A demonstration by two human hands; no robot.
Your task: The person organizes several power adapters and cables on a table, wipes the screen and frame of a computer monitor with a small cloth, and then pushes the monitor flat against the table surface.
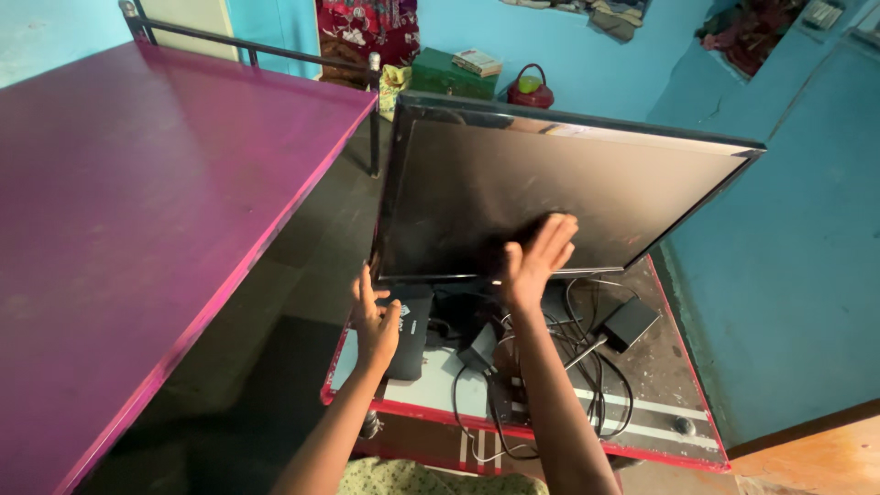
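Note:
A black flat-screen monitor (513, 188) stands tilted on a small red-edged table (660, 385), its dark screen facing me. My right hand (536, 257) lies flat against the lower middle of the screen, fingers together and pointing up. Near the screen's lower left corner, my left hand (376, 321) is open with fingers spread, close to the bezel and above a black box (410, 344) on the table. Neither hand holds anything.
A tangle of black cables (550, 367) and a black power adapter (628, 323) lie on the table under the monitor. A large magenta bed platform (137, 202) fills the left side. Turquoise walls stand right and behind, with a green box (449, 75) and red pot (530, 90).

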